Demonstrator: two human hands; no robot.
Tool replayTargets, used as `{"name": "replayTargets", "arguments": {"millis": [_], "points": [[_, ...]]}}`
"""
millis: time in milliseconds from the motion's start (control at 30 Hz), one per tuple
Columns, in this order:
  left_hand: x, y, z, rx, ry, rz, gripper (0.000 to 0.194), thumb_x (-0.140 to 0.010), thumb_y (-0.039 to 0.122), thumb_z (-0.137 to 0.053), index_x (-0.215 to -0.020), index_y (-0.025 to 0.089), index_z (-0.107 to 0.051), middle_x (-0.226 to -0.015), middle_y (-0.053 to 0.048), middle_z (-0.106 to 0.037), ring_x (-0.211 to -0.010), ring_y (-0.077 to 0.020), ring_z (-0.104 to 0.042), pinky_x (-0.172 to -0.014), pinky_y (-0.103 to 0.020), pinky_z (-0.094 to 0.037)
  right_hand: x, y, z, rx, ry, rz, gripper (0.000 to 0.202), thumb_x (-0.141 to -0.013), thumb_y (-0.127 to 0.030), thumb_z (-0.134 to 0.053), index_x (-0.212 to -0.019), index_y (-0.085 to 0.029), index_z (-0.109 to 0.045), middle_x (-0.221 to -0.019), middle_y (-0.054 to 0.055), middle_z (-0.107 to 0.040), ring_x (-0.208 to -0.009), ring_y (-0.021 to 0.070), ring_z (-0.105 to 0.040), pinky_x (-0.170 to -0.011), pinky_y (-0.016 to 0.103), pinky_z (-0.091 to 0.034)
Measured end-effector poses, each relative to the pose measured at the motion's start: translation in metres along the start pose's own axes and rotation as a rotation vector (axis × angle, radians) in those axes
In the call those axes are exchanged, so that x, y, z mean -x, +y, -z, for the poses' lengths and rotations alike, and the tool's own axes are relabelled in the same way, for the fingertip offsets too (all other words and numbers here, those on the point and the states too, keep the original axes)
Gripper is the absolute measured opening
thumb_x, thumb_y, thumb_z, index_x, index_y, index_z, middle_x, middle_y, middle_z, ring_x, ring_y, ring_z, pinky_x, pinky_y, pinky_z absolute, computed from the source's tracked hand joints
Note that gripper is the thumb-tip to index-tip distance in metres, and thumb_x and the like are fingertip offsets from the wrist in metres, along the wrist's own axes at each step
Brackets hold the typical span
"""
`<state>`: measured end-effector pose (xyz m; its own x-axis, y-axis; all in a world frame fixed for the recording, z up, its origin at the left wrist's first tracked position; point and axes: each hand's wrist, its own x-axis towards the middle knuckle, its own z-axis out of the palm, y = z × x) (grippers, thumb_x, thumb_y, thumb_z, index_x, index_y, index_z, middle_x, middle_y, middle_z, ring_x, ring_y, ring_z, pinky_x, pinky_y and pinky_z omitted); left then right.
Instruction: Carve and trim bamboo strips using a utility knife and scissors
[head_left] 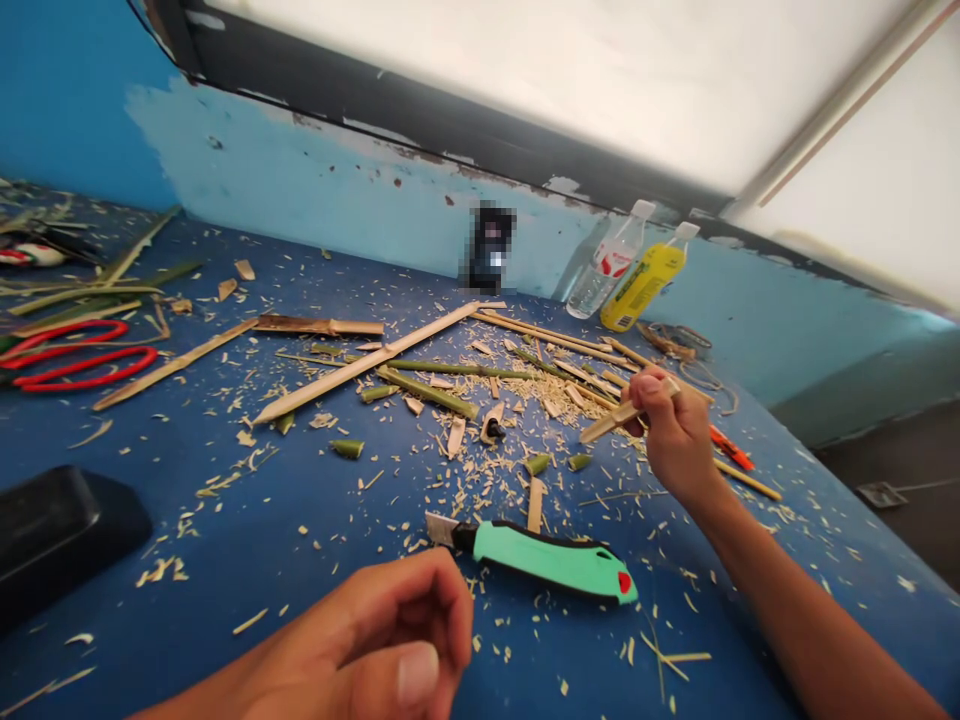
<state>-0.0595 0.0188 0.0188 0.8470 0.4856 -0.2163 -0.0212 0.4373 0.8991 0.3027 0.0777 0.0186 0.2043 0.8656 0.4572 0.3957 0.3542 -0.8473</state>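
Observation:
My right hand [667, 425] is closed around a short bamboo strip [611, 420], whose pale end points left over the shavings. My left hand [390, 640] is in the near middle, fingers loosely curled and thumb apart, with nothing visible in it. Just beyond the left hand lies a utility knife [555, 560] with a teal and black handle, its blade out to the left. A long pointed bamboo strip [375, 360] lies slantwise across other pieces. Near the right hand, green cut bamboo ends [537, 464] and thin bamboo sticks [555, 335] lie on the blue table [247, 520].
Red-handled scissors [90, 360] and a black object [67, 540] are on the left. Toward the wall stand a clear bottle [607, 265], a yellow bottle [649, 280] and a blurred-out dark object [491, 250]. An orange tool [731, 448] lies beyond the right wrist. Shavings cover much of the table.

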Motion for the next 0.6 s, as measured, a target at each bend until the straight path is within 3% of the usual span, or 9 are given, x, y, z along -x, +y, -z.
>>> {"name": "replayTargets", "arguments": {"millis": [100,167,267,400,500,600], "points": [[-0.004,-0.001,-0.002,0.008,0.052,-0.005,0.048,-0.087,0.071,-0.061,-0.097,0.024,-0.06,-0.078,0.0,-0.062,-0.06,-0.0126,-0.049,-0.06,-0.023,-0.04,0.009,-0.012,0.001,-0.077,0.065,0.014,0.031,-0.098,-0.039,-0.062,-0.075,-0.018,-0.057,-0.068,-0.006,-0.05,-0.052,0.0071,-0.044,-0.045,0.02,-0.035],[-0.006,0.001,-0.006,0.002,0.173,-0.044,0.038,-0.09,0.062,-0.066,-0.096,0.025,-0.059,-0.079,0.003,-0.058,-0.06,-0.0103,-0.047,-0.058,-0.02,-0.041,0.02,-0.028,-0.003,-0.17,0.064,0.012,0.03,-0.098,-0.037,-0.059,-0.073,-0.022,-0.058,-0.065,-0.006,-0.047,-0.05,0.0083,-0.042,-0.042,0.021,-0.032],[-0.008,0.004,-0.009,-0.095,0.419,-0.147,0.024,-0.089,0.044,-0.076,-0.102,0.031,-0.062,-0.087,0.004,-0.063,-0.068,-0.0107,-0.055,-0.061,-0.017,-0.047,0.044,-0.055,-0.016,-0.269,-0.13,-0.068,0.022,-0.096,-0.039,-0.059,-0.085,-0.024,-0.07,-0.056,-0.005,-0.048,-0.047,0.0122,-0.051,-0.043,0.025,-0.041],[-0.006,0.006,-0.01,-0.468,0.639,-0.386,0.028,-0.082,0.035,-0.085,-0.107,0.035,-0.071,-0.09,0.003,-0.074,-0.065,-0.0143,-0.066,-0.063,-0.022,-0.054,0.071,-0.072,-0.03,-0.381,-0.322,-0.201,0.021,-0.098,-0.037,-0.059,-0.098,-0.025,-0.076,-0.055,-0.001,-0.06,-0.046,0.0139,-0.057,-0.041,0.024,-0.045],[-0.004,0.007,-0.012,-0.688,0.729,-0.503,0.015,-0.082,0.031,-0.085,-0.094,0.033,-0.075,-0.077,0.005,-0.074,-0.06,-0.0139,-0.066,-0.06,-0.022,-0.053,0.078,-0.07,-0.033,-0.489,-0.371,-0.304,0.022,-0.099,-0.038,-0.058,-0.102,-0.026,-0.076,-0.057,0.0,-0.061,-0.047,0.0128,-0.057,-0.042,0.022,-0.045],[-0.004,0.008,-0.012,-0.793,0.72,-0.56,0.013,-0.084,0.032,-0.084,-0.091,0.034,-0.074,-0.075,0.006,-0.075,-0.059,-0.0139,-0.066,-0.061,-0.024,-0.051,0.08,-0.063,-0.032,-0.513,-0.404,-0.375,0.02,-0.098,-0.04,-0.06,-0.102,-0.027,-0.075,-0.059,0.0,-0.064,-0.047,0.0124,-0.059,-0.041,0.02,-0.044]]}}
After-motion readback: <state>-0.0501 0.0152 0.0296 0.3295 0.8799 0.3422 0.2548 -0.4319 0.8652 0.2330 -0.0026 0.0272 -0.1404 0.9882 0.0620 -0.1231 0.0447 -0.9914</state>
